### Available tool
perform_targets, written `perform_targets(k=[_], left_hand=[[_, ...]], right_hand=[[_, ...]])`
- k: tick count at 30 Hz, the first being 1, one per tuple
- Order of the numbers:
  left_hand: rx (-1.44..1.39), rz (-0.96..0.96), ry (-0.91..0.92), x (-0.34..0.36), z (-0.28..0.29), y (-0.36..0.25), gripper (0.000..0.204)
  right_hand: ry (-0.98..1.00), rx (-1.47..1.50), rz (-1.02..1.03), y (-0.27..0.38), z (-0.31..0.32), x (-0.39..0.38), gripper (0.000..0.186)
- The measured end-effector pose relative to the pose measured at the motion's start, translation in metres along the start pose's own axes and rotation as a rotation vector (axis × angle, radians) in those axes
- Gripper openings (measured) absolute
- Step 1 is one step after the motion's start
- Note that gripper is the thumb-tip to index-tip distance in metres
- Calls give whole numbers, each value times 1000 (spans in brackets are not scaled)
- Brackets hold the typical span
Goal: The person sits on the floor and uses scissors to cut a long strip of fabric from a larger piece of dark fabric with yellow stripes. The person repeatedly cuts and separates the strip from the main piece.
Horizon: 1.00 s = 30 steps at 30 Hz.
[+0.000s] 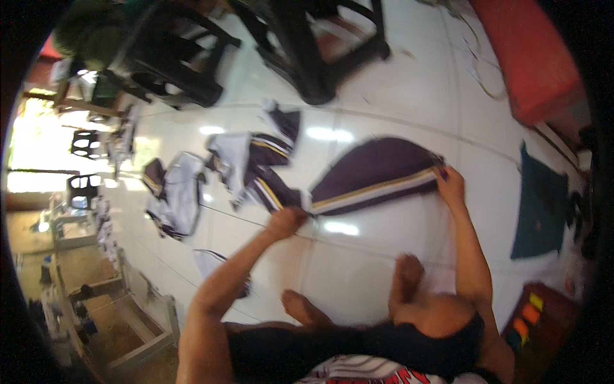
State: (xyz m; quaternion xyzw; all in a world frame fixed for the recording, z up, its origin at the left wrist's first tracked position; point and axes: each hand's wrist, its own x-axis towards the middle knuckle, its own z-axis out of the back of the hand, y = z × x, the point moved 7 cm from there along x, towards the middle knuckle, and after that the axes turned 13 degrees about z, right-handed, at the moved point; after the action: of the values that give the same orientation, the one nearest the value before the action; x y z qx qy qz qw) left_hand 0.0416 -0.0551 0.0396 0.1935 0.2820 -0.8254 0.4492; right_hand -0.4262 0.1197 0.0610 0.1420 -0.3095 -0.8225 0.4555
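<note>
Between my two hands stretches a dark fabric piece (377,173) with a curved far edge and a white and gold stripe along its near side. My left hand (286,224) is closed on its left corner, and my right hand (451,185) grips the right corner. The cloth is held just above or on the white tiled floor; I cannot tell which. Left of it, close to my left hand, lie striped dark and white garment pieces (238,160). Farther left is a pale garment piece with dark trim (182,195).
Black plastic stools (313,57) stand on the tiles (409,89) at the far side. A red covered object (531,57) is at the far right, above a dark green mat (540,205). A wooden frame (141,333) stands at the lower left. My bare feet (408,275) are close by.
</note>
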Motion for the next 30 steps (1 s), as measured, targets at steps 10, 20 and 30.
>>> perform_targets(k=[10,20,30], left_hand=[[-52,-114,-50,-8,10,-23,25],[-77,-60,38,11,-5,-10,27],[-557,85,80,-21,47,-33,23]], right_hand=[[118,-272,-37,3,-6,-27,26],[-85,-56,325,158,4,-13,39],[495,29,611,262,-105,-92,35]])
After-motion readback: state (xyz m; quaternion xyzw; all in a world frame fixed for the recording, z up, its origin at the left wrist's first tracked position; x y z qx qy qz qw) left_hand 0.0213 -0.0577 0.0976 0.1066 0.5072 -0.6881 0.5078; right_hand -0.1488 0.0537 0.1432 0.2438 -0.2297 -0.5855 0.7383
